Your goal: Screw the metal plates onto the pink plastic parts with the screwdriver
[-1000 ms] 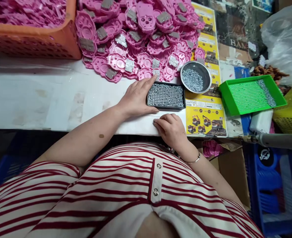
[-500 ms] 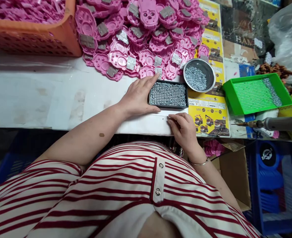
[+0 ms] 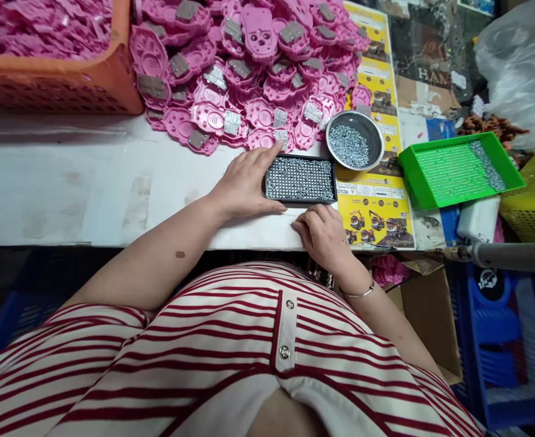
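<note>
A black tray [image 3: 300,178] full of small silver screws lies on the white table, in the middle of the head view. My left hand [image 3: 248,183] grips its left end, thumb at the near edge and fingers at the far corner. Just below the tray, my right hand [image 3: 323,233] rests at the table's front edge with its fingertips pinched together; what they hold is too small to make out. Right of the tray's far corner stands a metal bowl [image 3: 375,130] with more screws. Behind are heaped pink plastic shells [image 3: 261,36] with grey metal plates.
An orange basket [image 3: 62,79] of pink parts stands at the back left. To the right are a green tray [image 3: 420,182] holding screws, a metal rod-like tool [image 3: 513,255], a yellow basket [image 3: 529,209] and a plastic bag [image 3: 517,67]. Below the table are a cardboard box [image 3: 431,315] and blue crates.
The view has shifted slightly, moving the whole scene a little to the left. My right fingers have curled in a little more near the table's edge. My left hand keeps its place on the tray.
</note>
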A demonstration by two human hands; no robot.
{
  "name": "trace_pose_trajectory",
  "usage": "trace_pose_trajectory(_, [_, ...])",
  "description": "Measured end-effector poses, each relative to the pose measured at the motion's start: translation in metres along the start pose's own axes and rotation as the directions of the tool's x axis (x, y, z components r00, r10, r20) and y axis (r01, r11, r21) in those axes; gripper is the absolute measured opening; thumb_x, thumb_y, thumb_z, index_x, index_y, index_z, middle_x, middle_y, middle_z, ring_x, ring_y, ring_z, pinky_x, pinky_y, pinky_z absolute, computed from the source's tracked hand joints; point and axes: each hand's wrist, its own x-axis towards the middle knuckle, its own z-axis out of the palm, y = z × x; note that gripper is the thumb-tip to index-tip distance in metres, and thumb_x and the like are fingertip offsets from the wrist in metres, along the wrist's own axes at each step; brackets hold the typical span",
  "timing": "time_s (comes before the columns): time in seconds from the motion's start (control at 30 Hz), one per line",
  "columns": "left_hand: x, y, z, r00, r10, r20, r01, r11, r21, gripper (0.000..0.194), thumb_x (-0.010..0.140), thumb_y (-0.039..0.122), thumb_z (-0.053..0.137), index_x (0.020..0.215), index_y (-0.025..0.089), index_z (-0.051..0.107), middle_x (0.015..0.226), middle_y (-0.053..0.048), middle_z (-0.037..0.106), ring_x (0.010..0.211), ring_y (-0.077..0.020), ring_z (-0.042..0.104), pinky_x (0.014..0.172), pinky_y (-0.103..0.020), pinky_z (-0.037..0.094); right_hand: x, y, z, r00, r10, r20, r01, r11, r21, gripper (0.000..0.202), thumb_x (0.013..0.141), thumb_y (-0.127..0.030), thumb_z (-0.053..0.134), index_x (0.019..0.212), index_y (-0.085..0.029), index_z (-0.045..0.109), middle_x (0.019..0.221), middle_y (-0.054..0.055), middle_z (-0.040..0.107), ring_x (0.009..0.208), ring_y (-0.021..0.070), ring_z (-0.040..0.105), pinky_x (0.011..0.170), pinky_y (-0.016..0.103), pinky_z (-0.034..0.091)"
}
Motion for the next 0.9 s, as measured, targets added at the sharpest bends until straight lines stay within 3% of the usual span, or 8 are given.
trace_pose_trajectory(0.13, [-0.007, 0.0, -0.004, 0.999, -0.002, 0.041, 0.002, 1.0, 0.013, 0.127, 0.057, 0.067, 0.082, 0.158, 0.022, 0.019, 0.151, -0.016, 0.042, 0.136, -0.0384, 0.04, 0.115, -0.053, 0.031, 0.013, 0.005, -0.012, 0.981, 0.064, -0.185, -0.044, 0.993, 0.113, 0.024, 0.1, -0.032, 0.041, 0.091, -0.02, 0.061, 0.091, 0.009, 0.063, 0.087, 0.0211, 0.054, 0.078, 0.038, 0.044])
trace_pose_trajectory(0.27, [-0.018, 0.005, -0.009, 1.0, -0.001, 0.017, 0.0, 0.997, 0.075, 0.124, 0.056, 0.08, 0.074, 0.156, 0.025, 0.026, 0.158, -0.016, 0.034, 0.144, -0.0408, 0.03, 0.119, -0.057, 0.019, 0.033, 0.019, -0.018, 0.962, 0.122, -0.246, -0.075, 0.979, 0.191, 0.026, 0.1, -0.035, 0.043, 0.098, -0.022, 0.065, 0.098, 0.009, 0.065, 0.093, 0.0217, 0.058, 0.083, 0.039, 0.046])
trace_pose_trajectory(0.33, [-0.021, 0.014, -0.011, 0.999, 0.046, 0.026, -0.049, 0.991, 0.127, 0.113, 0.063, 0.08, 0.07, 0.154, 0.027, 0.03, 0.16, -0.014, 0.033, 0.147, -0.0395, 0.027, 0.121, -0.06, 0.009, 0.039, 0.03, -0.014, 0.916, 0.228, -0.33, -0.124, 0.943, 0.308, 0.028, 0.1, -0.037, 0.043, 0.098, -0.022, 0.066, 0.097, 0.008, 0.067, 0.094, 0.0206, 0.06, 0.085, 0.038, 0.048])
trace_pose_trajectory(0.47, [-0.018, 0.037, -0.008, 0.944, 0.231, 0.236, -0.276, 0.944, 0.18, 0.082, 0.08, 0.066, 0.066, 0.15, 0.031, 0.04, 0.153, -0.006, 0.047, 0.147, -0.0348, 0.032, 0.121, -0.065, -0.006, 0.038, 0.051, 0.003, 0.733, 0.538, -0.417, -0.276, 0.795, 0.541, 0.034, 0.099, -0.045, 0.043, 0.093, -0.021, 0.066, 0.091, 0.006, 0.069, 0.087, 0.0182, 0.064, 0.082, 0.036, 0.051])
trace_pose_trajectory(0.6, [-0.014, 0.041, -0.009, 0.897, 0.312, 0.313, -0.383, 0.902, 0.198, 0.063, 0.084, 0.058, 0.066, 0.141, 0.034, 0.052, 0.145, -0.002, 0.056, 0.142, -0.0328, 0.041, 0.122, -0.065, -0.002, 0.033, 0.059, 0.013, 0.73, 0.58, -0.361, -0.293, 0.743, 0.602, 0.037, 0.098, -0.049, 0.044, 0.092, -0.02, 0.067, 0.091, 0.006, 0.07, 0.087, 0.0179, 0.065, 0.082, 0.035, 0.052])
trace_pose_trajectory(0.73, [-0.027, 0.023, -0.018, 0.924, 0.291, 0.247, -0.349, 0.906, 0.238, 0.059, 0.085, 0.062, 0.061, 0.139, 0.038, 0.054, 0.143, -0.001, 0.058, 0.142, -0.0304, 0.042, 0.124, -0.063, 0.002, 0.032, 0.058, 0.012, 0.736, 0.569, -0.368, -0.247, 0.731, 0.636, 0.035, 0.096, -0.048, 0.048, 0.09, -0.02, 0.068, 0.09, 0.006, 0.071, 0.087, 0.0187, 0.066, 0.083, 0.037, 0.053])
trace_pose_trajectory(0.8, [-0.032, 0.016, -0.017, 0.95, 0.272, 0.152, -0.3, 0.93, 0.213, 0.066, 0.084, 0.068, 0.058, 0.142, 0.036, 0.051, 0.15, -0.005, 0.051, 0.146, -0.0308, 0.037, 0.124, -0.061, 0.006, 0.032, 0.055, 0.013, 0.722, 0.576, -0.384, -0.226, 0.72, 0.656, 0.035, 0.095, -0.049, 0.049, 0.094, -0.02, 0.07, 0.094, 0.008, 0.072, 0.092, 0.0198, 0.066, 0.087, 0.038, 0.053])
trace_pose_trajectory(0.9, [-0.029, 0.012, -0.005, 0.989, 0.139, -0.043, -0.134, 0.986, 0.101, 0.081, 0.086, 0.079, 0.037, 0.15, 0.029, 0.041, 0.158, -0.013, 0.038, 0.149, -0.0307, 0.03, 0.122, -0.059, 0.015, 0.033, 0.046, 0.019, 0.724, 0.614, -0.314, -0.226, 0.642, 0.732, 0.044, 0.094, -0.054, 0.049, 0.114, -0.019, 0.067, 0.112, 0.012, 0.071, 0.106, 0.022, 0.065, 0.097, 0.043, 0.052])
